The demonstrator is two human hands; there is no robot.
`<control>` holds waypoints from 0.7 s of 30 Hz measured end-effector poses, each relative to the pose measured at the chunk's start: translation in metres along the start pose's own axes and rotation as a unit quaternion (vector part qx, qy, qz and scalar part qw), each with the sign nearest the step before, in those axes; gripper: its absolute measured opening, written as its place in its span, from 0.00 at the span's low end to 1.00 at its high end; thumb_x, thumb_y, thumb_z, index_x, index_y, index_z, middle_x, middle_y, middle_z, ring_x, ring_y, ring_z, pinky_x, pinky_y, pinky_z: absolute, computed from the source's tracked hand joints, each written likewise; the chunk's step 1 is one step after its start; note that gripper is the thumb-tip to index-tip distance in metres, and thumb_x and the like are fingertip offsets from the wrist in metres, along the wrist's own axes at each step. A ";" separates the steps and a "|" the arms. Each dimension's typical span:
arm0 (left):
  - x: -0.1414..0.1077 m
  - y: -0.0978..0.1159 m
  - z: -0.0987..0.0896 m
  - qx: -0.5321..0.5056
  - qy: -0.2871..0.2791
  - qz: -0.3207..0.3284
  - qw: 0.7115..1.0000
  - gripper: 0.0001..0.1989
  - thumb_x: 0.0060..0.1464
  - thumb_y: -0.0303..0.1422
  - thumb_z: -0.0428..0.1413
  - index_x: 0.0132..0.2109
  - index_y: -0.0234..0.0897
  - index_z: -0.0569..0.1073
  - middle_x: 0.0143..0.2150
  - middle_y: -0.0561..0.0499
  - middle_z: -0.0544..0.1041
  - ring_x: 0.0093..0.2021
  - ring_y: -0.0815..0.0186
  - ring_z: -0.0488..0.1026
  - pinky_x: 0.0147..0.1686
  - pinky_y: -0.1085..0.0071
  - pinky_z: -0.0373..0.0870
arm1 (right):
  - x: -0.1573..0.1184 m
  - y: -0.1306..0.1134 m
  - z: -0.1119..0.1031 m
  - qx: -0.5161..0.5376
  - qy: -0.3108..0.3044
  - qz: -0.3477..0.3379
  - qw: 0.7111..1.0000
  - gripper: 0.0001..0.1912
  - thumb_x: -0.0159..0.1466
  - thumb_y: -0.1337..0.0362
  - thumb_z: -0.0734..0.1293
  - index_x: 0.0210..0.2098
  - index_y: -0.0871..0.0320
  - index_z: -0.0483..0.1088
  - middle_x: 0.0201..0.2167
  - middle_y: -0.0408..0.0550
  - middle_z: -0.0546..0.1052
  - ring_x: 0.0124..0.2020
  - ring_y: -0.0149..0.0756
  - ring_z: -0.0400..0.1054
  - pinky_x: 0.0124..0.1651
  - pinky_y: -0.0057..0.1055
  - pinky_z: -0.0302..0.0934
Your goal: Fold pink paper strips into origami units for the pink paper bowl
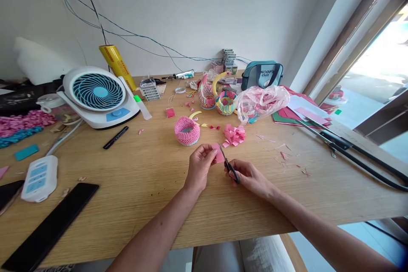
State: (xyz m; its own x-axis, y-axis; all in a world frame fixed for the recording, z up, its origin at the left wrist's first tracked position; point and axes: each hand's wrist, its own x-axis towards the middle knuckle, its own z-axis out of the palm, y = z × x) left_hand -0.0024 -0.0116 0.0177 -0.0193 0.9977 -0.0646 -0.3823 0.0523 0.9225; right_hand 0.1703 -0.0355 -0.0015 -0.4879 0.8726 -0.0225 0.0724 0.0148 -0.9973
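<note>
Near the front middle of the table, my left hand [201, 162] pinches a small pink paper piece [218, 154] between thumb and fingers. Black-handled scissors [230, 167] are gripped in my right hand [247, 175], their blades pointing up and away along the paper's right edge. Whether the blades are cutting into the paper, I cannot tell. Just beyond my hands lies a heap of pink paper pieces [234, 134]. A pink folded-paper basket [187, 131] with a yellow curved strip stands behind my left hand.
Farther back stand a multicoloured paper swan [225, 103] and a pink one [206, 95], beside a plastic bag [261, 103]. A fan [99, 93], marker [115, 137] and power strip [40, 178] are on the left. A long-armed black tool [342, 142] and paper scraps [283, 156] lie right.
</note>
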 end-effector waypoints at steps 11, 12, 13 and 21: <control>0.000 0.001 -0.002 0.013 0.009 -0.038 0.999 0.13 0.41 0.37 0.64 0.27 0.35 0.67 0.26 0.55 0.71 0.26 0.73 0.67 0.26 0.77 0.67 | -0.002 0.000 0.001 -0.014 -0.003 0.003 1.000 0.23 0.62 0.43 0.64 0.36 0.60 0.68 0.27 0.43 0.67 0.29 0.32 0.59 0.32 0.28 0.53; 0.000 0.001 -0.002 0.014 0.008 -0.041 0.999 0.13 0.41 0.37 0.64 0.27 0.35 0.67 0.26 0.55 0.71 0.26 0.73 0.68 0.26 0.77 0.67 | -0.002 0.000 0.001 -0.016 -0.005 0.003 1.000 0.23 0.62 0.43 0.64 0.36 0.59 0.68 0.27 0.43 0.66 0.29 0.32 0.58 0.32 0.28 0.53; -0.001 0.002 -0.002 0.015 0.008 -0.044 0.999 0.13 0.41 0.37 0.63 0.26 0.35 0.67 0.26 0.55 0.70 0.26 0.73 0.68 0.26 0.76 0.68 | -0.002 0.000 0.001 -0.016 -0.006 0.002 1.000 0.23 0.61 0.43 0.64 0.36 0.59 0.68 0.27 0.43 0.66 0.29 0.32 0.58 0.31 0.28 0.53; -0.002 0.004 0.000 0.006 0.001 -0.040 0.999 0.12 0.42 0.34 0.62 0.26 0.34 0.67 0.25 0.56 0.70 0.26 0.73 0.70 0.27 0.75 0.71 | -0.003 0.001 0.001 -0.024 -0.007 -0.001 1.000 0.22 0.63 0.44 0.63 0.36 0.59 0.68 0.27 0.42 0.65 0.29 0.32 0.56 0.31 0.27 0.51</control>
State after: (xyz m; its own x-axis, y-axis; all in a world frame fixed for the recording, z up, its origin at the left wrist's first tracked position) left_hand -0.0036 -0.0139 0.0212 0.0099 0.9903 -0.1389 -0.3709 0.1327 0.9192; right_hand 0.1709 -0.0383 -0.0024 -0.5003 0.8656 -0.0217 0.1134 0.0406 -0.9927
